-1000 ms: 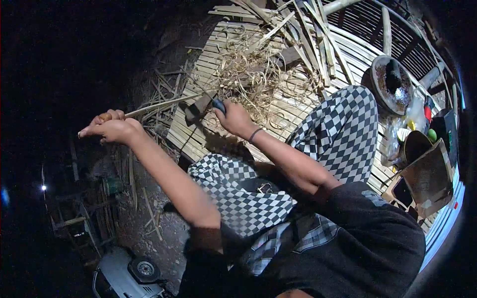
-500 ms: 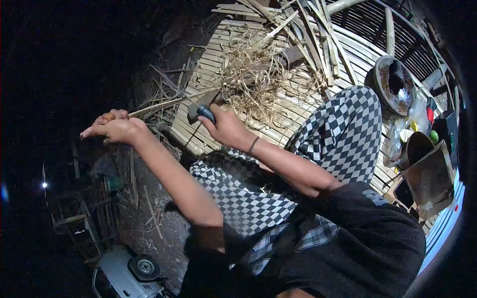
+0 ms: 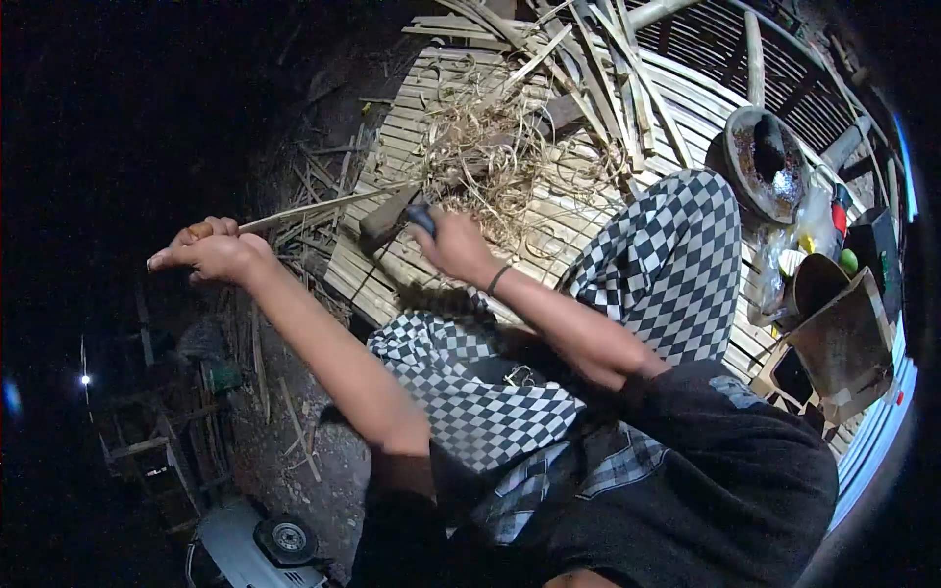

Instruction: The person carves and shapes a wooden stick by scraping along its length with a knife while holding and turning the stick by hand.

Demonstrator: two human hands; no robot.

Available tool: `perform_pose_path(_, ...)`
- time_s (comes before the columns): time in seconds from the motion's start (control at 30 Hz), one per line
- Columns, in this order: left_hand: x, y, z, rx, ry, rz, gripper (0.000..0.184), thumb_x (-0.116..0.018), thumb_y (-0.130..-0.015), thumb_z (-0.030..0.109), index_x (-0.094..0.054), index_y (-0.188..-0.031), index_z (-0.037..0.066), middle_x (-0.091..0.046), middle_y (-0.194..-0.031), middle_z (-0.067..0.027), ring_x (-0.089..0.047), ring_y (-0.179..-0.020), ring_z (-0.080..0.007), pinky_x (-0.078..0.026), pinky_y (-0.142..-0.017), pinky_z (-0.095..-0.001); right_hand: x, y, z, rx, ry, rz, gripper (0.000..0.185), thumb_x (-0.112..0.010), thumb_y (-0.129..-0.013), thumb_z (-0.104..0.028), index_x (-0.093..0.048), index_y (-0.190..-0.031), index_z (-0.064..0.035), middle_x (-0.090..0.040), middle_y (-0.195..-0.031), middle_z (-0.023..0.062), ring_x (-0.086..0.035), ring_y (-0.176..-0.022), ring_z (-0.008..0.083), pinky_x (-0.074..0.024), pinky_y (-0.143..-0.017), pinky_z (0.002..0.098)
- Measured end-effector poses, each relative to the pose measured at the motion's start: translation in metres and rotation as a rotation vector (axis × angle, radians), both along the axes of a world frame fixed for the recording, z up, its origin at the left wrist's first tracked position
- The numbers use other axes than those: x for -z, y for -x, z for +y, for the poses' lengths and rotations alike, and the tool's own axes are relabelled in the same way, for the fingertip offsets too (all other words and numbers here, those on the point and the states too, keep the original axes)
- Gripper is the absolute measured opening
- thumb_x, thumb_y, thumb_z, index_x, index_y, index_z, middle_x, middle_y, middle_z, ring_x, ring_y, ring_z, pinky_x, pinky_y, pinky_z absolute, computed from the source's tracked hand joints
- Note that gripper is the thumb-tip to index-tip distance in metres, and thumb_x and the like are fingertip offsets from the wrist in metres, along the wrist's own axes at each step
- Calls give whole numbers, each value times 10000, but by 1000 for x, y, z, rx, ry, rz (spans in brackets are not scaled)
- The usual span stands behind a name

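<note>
My left hand (image 3: 208,253) is closed around the near end of a thin bamboo strip (image 3: 314,207), out at the left. The strip runs right to a dark wooden block (image 3: 385,220) at the edge of the slatted bamboo platform (image 3: 400,127). My right hand (image 3: 457,245) grips a dark-handled tool (image 3: 421,218) beside that block; its blade is hard to make out. Curly bamboo shavings (image 3: 485,162) lie in a heap just beyond my right hand.
Split bamboo strips (image 3: 627,88) lie at the top of the platform. At the right are a round stone bowl (image 3: 769,162), plastic bags (image 3: 774,269), a cardboard box (image 3: 848,343) and a phone (image 3: 792,376). A vehicle (image 3: 245,549) stands at lower left.
My right hand moved back toward me and left with the tool, then a little away and right again. My left hand has barely moved and still holds the strip.
</note>
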State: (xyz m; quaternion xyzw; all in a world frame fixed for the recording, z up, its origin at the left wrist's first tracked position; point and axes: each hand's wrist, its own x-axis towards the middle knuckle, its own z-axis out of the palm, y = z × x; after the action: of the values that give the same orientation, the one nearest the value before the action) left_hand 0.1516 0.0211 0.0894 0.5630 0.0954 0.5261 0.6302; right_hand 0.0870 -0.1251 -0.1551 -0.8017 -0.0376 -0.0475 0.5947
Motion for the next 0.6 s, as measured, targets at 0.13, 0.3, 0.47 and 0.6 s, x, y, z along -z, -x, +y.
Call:
perform_pose_path(0.13,6,-12,-1,12,-38,28,611,-185,-946,717,-243,-659,180,-252,-508,30,-195,-429,-104,-189,-387,-239,-47,17,8,-92,-129,-77,323,-631,-915,-341,-556,-938,-27,-622,-694,249,-641,-673,430,-508,-621,502)
perform_pose_path(0.3,-3,-5,12,23,-32,26,614,-172,-949,713,-242,-660,177,-252,-502,27,-216,-438,-107,-199,-391,-238,33,-10,14,50,-25,3,357,-620,-919,-364,-580,-1008,-20,-638,-693,231,-646,-655,436,-519,-599,505)
perform_pose_path(0.47,2,-5,29,57,-42,15,617,-181,-943,723,-243,-665,176,-244,-505,25,-232,-457,-108,-198,-397,-246,35,-17,-1,52,148,66,403,-614,-918,-388,-581,-1023,0,-641,-689,231,-648,-661,442,-523,-614,509)
perform_pose_path(0.6,3,-17,17,27,-8,45,622,-181,-931,739,-228,-657,182,-235,-525,24,-216,-458,-109,-186,-402,-251,-19,7,3,-65,-26,-98,365,-602,-924,-385,-554,-1009,-34,-635,-708,242,-634,-643,443,-510,-607,526)
